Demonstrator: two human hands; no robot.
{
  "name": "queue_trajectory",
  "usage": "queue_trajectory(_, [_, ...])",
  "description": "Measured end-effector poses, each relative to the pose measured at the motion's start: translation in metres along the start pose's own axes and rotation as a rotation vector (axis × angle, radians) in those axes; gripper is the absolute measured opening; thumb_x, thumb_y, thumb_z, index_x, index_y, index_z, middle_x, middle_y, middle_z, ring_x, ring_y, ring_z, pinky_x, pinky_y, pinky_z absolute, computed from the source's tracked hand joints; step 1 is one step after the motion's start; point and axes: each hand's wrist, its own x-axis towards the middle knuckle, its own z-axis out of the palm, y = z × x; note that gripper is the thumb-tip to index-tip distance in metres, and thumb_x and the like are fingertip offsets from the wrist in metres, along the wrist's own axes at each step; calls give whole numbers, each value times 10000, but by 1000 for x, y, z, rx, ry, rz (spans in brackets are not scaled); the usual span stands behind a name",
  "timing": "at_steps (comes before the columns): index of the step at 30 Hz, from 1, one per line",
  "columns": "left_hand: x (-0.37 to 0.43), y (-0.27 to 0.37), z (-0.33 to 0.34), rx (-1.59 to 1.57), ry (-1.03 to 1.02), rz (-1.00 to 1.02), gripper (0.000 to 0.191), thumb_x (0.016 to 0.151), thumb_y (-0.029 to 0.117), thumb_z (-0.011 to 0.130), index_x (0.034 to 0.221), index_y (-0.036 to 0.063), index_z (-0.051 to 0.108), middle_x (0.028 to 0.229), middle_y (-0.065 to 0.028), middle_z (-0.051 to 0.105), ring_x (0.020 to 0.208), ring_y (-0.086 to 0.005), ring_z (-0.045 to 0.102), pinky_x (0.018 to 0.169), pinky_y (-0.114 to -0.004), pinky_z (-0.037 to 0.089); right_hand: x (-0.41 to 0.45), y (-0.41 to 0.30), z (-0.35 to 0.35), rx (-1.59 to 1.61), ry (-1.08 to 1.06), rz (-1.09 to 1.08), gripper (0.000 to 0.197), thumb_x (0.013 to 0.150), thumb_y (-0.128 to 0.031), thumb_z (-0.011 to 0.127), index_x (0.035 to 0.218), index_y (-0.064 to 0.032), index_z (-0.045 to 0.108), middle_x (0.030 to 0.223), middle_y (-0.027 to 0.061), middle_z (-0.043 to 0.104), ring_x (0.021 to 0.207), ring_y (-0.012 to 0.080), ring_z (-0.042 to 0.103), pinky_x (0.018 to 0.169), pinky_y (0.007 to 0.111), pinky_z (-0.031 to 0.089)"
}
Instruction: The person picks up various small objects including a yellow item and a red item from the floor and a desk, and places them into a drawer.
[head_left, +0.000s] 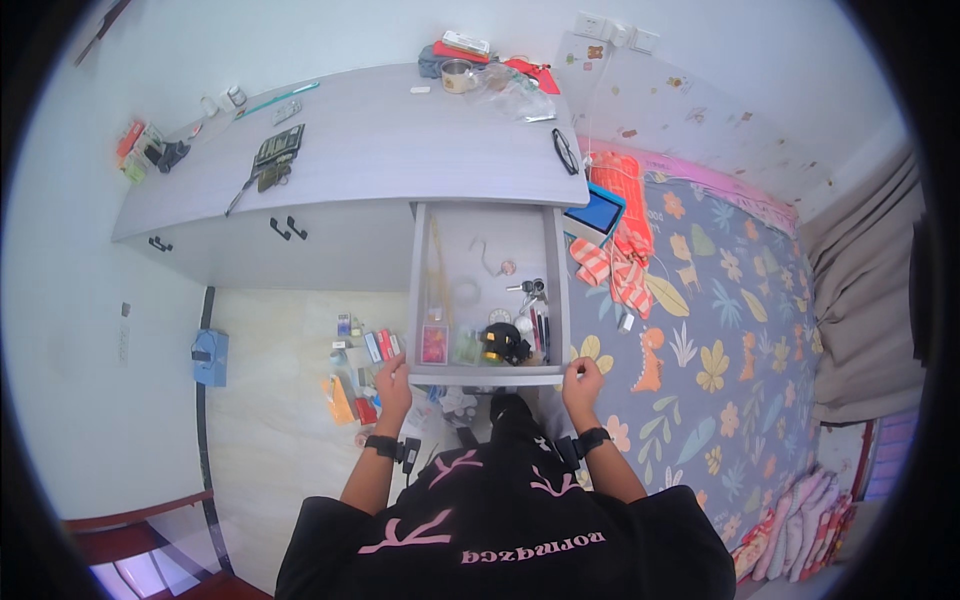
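A pale wooden drawer (487, 377) is pulled out from the desk toward my body. My left hand (393, 386) grips its front left corner, and my right hand (583, 388) is curled around the front right corner. Inside, a black and yellow roll-like item (504, 343) lies near the front, beside a pink box (434, 344). Several pens (540, 334) rest along the right wall, below a bunch of keys (531, 286). A yellowish strip (437, 270) runs along the left side. Toward the back is a thin hook-shaped item (486, 256). Both sets of fingertips are partly hidden.
Eyeglasses (565, 151), a metal mug (456, 76) and a clear plastic bag (510, 94) sit on the desktop (375, 150). Small boxes (384, 345) and packets clutter the floor left of the drawer. A bed (697, 337) with a tablet (595, 210) adjoins the right side.
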Motion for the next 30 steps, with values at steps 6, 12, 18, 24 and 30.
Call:
queue_trajectory(6, [15,11,8,-11,17,-60,322,788,126,490,1019,-76,589,969,-193,623,953,-257,576,870,-328,411,16,-1,5,48,-47,3,48,699,-15,515,656,7,515,581,68,498,566,145,498,557,266,409])
queue_trajectory(12, [33,16,12,-38,-19,-59,328,795,122,485,1034,-81,580,990,-188,616,971,-252,567,881,-320,403,37,-5,7,49,-152,-16,61,700,-30,513,652,9,512,586,106,512,566,190,523,557,287,421])
queue_trajectory(18, [71,-9,13,-51,-177,15,349,796,139,484,1046,-91,562,997,-194,612,983,-253,561,886,-322,402,60,-9,25,-31,-102,-54,90,704,-69,518,658,7,534,597,136,547,564,222,547,551,314,425])
queue_trajectory(24, [101,-19,25,-58,-205,-12,379,803,159,455,1075,-88,549,1003,-219,607,974,-267,571,882,-315,406,81,-10,41,-26,-47,-30,150,713,-110,520,648,23,539,573,178,529,530,274,539,537,344,422])
queue_trajectory(30, [107,21,33,26,-193,9,388,811,170,440,1078,-92,543,973,-229,614,947,-271,586,851,-310,423,96,-2,46,-113,-47,-55,178,717,-131,515,650,33,540,590,193,540,537,284,536,545,356,421])
